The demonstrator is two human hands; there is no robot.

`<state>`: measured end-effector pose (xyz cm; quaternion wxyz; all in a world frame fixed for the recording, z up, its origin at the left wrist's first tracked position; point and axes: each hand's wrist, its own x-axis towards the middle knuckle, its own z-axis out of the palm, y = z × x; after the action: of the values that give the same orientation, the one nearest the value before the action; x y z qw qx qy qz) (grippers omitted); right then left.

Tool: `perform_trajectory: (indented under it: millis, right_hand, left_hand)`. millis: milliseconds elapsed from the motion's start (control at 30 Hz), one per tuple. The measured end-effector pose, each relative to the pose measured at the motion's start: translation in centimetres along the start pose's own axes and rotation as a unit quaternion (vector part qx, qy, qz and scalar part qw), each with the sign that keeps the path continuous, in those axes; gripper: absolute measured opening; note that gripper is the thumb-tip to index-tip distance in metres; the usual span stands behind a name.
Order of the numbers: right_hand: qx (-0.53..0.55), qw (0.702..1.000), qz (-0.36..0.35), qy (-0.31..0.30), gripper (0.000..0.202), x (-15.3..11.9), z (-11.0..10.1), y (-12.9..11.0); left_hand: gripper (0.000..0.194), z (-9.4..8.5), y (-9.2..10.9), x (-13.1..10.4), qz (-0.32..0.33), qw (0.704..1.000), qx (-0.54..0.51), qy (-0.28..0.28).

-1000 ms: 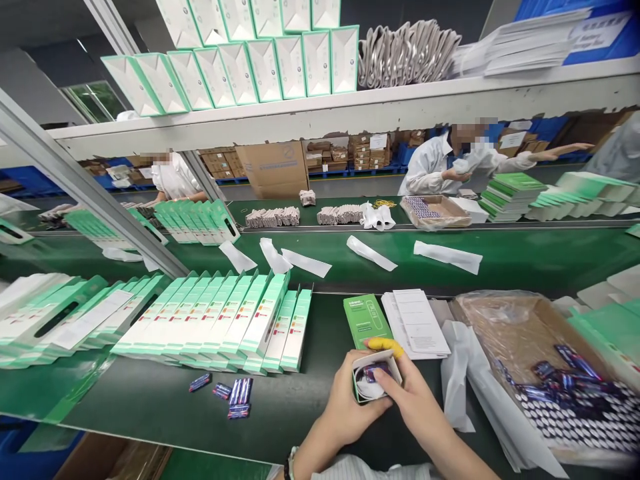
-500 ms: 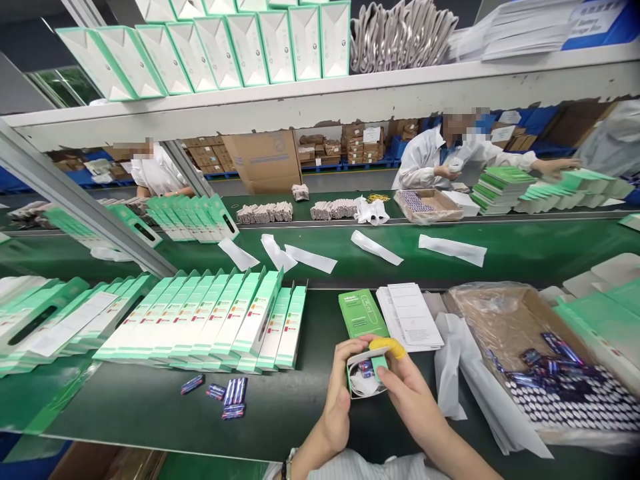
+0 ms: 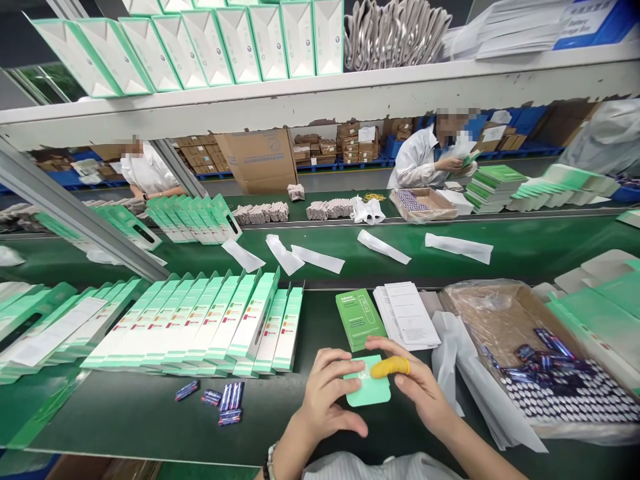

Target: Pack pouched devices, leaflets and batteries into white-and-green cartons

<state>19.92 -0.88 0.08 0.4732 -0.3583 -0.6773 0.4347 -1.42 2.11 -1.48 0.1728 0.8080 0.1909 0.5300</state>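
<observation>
A small box (image 3: 369, 395) with a mint-green flap facing up is between my two hands above the dark green work surface. My left hand (image 3: 325, 393) is at its left side, with fingertips on the flap and the thumb apart in front. On the right, my right hand (image 3: 417, 387) holds the box, its yellow-covered finger lying across the flap. Whatever is inside the box is hidden. Just beyond is a green booklet (image 3: 359, 319), beside a stack of white printed leaflets (image 3: 407, 317).
Several loose batteries (image 3: 230, 397) lie at left, before a row of mint-and-white boxes (image 3: 200, 320). White sleeves (image 3: 493, 393) and a battery carton (image 3: 480, 293) stand at right. A shelf (image 3: 280, 100) spans overhead. A co-worker (image 3: 420, 157) sits across the green belt (image 3: 320, 240).
The box's open end, with batteries and white material showing, is now covered by the green flap. My left fingers have moved onto the flap. The co-worker's reaching arm has drawn back.
</observation>
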Motion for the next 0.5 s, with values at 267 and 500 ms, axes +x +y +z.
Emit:
perform_trajectory:
  millis: [267, 500]
  right_hand:
    - [-0.212, 0.973, -0.09, -0.028, 0.057, -0.5, 0.4, 0.3]
    - [-0.219, 0.969, -0.114, -0.021, 0.053, -0.3, 0.3, 0.1]
  left_hand:
    - [0.022, 0.1, 1.0, 0.1, -0.026, 0.998, 0.018, -0.045]
    - [0.027, -0.6, 1.4, 1.1, -0.125, 0.987, -0.076, -0.066]
